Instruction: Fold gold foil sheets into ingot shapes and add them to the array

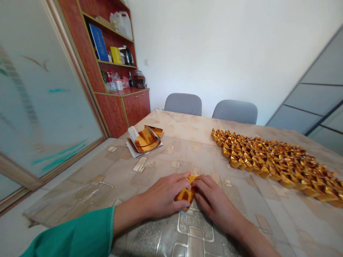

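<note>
Between my two hands, just above or on the tablecloth, is a piece of shiny gold foil paper (185, 195), partly folded. My left hand (168, 192) grips its left side, with the thumb below and the fingers along the upper edge. At its right upper edge, my right hand (210, 194) pinches the foil with bent fingers. Some of the foil is hidden behind the fingers. Farther off to the left lies a stack of gold foil sheets (147, 139) with white backing, curled upward. On the right, rows of folded gold paper ingots (268, 157) stand packed together.
A patterned clear cover (93, 191) lies over the table. Two grey chairs (183, 103) stand at the far edge. Behind on the left is a red-brown cabinet (136, 107) with bottles and a kettle, beside a frosted glass sliding door (48, 107).
</note>
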Action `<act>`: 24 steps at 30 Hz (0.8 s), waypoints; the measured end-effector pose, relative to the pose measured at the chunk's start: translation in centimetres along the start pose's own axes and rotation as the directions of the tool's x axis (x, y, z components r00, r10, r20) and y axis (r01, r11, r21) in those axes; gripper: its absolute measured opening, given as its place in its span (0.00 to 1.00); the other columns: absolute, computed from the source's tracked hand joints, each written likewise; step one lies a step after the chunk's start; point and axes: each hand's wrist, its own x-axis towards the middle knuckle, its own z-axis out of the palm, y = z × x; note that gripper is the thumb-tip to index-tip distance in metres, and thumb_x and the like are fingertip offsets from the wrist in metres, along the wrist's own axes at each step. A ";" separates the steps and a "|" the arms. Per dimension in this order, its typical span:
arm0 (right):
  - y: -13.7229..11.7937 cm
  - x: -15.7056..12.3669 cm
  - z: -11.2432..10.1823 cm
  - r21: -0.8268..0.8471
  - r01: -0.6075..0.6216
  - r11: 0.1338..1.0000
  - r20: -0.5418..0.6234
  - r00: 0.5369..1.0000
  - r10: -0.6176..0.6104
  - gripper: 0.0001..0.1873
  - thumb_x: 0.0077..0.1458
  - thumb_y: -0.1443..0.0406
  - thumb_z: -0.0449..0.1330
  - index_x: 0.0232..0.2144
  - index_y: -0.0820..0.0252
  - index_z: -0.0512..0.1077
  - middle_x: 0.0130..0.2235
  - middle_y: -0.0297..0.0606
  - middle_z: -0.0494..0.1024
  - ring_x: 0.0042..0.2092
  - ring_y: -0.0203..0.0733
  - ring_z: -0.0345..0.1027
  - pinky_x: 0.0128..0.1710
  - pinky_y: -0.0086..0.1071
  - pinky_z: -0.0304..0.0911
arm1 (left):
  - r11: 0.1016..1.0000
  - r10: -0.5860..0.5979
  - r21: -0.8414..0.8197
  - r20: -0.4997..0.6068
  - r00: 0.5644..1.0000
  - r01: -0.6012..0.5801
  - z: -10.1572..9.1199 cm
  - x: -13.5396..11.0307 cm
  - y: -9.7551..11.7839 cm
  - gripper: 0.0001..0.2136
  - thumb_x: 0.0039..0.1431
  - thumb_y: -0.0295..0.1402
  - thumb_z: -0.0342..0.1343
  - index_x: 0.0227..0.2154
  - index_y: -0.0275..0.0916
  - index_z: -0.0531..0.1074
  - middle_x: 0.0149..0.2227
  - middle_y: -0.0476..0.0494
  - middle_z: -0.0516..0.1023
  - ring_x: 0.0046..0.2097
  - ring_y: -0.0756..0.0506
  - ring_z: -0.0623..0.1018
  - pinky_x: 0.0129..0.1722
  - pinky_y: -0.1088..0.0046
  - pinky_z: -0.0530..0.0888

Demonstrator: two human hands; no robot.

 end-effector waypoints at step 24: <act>-0.9 0.2 0.7 -0.061 -0.011 0.998 -0.013 1.000 0.010 0.07 0.56 0.73 0.61 0.33 0.56 0.70 0.40 0.36 0.72 0.45 0.46 0.63 0.45 0.39 0.60 | 0.986 -0.039 -0.164 -0.063 0.997 0.028 -0.4 -2.8 -0.9 0.10 0.54 0.38 0.64 0.35 0.39 0.74 0.40 0.46 0.75 0.44 0.44 0.72 0.45 0.69 0.69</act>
